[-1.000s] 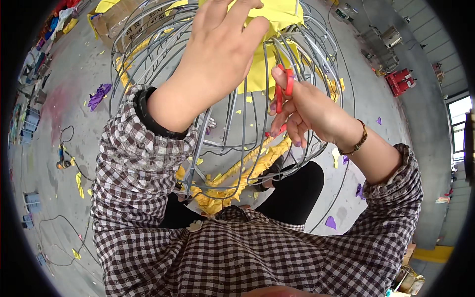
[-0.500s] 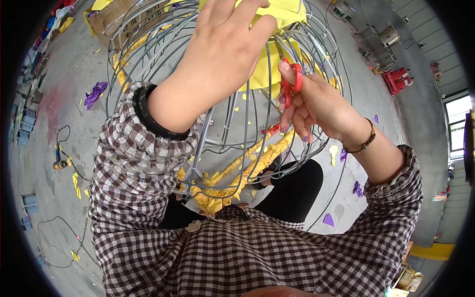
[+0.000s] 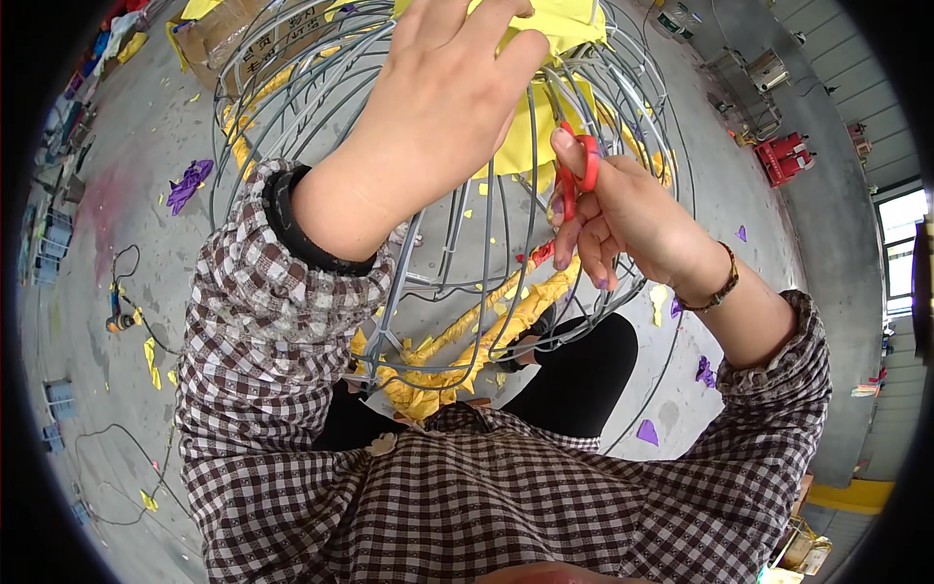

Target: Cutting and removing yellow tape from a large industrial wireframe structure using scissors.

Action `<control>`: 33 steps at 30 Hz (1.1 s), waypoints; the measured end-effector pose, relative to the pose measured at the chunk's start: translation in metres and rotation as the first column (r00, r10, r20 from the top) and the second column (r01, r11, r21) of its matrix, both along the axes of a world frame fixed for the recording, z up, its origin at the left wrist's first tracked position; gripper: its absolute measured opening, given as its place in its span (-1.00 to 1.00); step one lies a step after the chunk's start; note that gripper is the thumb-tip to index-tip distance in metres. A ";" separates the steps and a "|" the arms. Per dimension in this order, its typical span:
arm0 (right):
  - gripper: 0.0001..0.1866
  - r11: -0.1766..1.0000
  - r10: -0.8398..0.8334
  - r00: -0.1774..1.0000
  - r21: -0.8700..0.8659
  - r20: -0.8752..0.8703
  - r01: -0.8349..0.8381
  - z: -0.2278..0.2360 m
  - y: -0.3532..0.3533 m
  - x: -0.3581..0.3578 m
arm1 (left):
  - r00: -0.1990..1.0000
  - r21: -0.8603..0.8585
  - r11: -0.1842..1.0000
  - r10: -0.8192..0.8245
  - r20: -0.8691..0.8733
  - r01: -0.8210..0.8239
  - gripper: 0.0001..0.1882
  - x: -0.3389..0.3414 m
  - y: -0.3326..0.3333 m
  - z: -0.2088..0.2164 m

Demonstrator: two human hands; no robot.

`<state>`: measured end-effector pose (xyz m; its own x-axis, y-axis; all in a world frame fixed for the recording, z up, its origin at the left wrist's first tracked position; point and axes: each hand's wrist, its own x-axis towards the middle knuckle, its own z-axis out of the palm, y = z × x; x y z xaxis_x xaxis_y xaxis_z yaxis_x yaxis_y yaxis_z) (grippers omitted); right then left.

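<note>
My right hand (image 3: 650, 214) holds red-handled scissors (image 3: 589, 164), thumb through one loop. Their blades point up at the lower edge of the yellow cloth (image 3: 574, 29), partly behind thin wire; I cannot make out how far they are apart. My left hand (image 3: 449, 92) is on the same cloth near the top of the picture, with bent fingers and its fingertips hidden or cut off. Both hands are over a large round cage of grey wire (image 3: 489, 234) standing in front of me. A yellow cloth-wrapped band (image 3: 520, 326) runs along its near lower part.
A cardboard box (image 3: 219, 49) stands behind the cage at the left. Purple scraps (image 3: 190, 185) and yellow scraps lie about the grey floor. A power tool (image 3: 119, 319) with a cable lies at the left. A red machine (image 3: 783, 159) stands at the far right.
My right hand and the scissors have shifted slightly down and to the right. My left hand stays almost in place on the yellow cloth.
</note>
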<state>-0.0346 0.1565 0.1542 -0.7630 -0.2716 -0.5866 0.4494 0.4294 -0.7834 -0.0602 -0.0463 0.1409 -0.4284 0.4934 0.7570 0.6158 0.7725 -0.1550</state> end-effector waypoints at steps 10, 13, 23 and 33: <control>-0.28 1.000 0.020 1.000 -0.012 -0.002 -0.020 -0.002 0.001 -0.002 | 1.000 0.020 1.000 -0.016 0.003 0.016 -0.72 0.000 0.000 -0.001; -0.29 1.000 -0.011 1.000 0.005 -0.013 0.011 -0.001 0.002 -0.003 | 0.998 0.048 0.998 -0.047 0.036 0.045 -0.72 0.000 0.000 -0.002; -0.30 0.999 -0.021 0.999 -0.034 -0.034 0.019 -0.006 0.004 -0.007 | 1.000 0.000 1.000 -0.011 -0.014 0.011 -0.72 0.002 0.004 0.001; -0.24 0.999 0.019 1.000 -0.049 0.001 -0.019 -0.003 0.009 0.000 | 1.000 0.013 1.000 -0.021 -0.003 0.021 -0.71 -0.013 0.012 -0.006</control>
<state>-0.0348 0.1651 0.1511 -0.7565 -0.3145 -0.5734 0.4426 0.3993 -0.8029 -0.0731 -0.0340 0.1350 -0.4162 0.4921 0.7646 0.6316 0.7614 -0.1462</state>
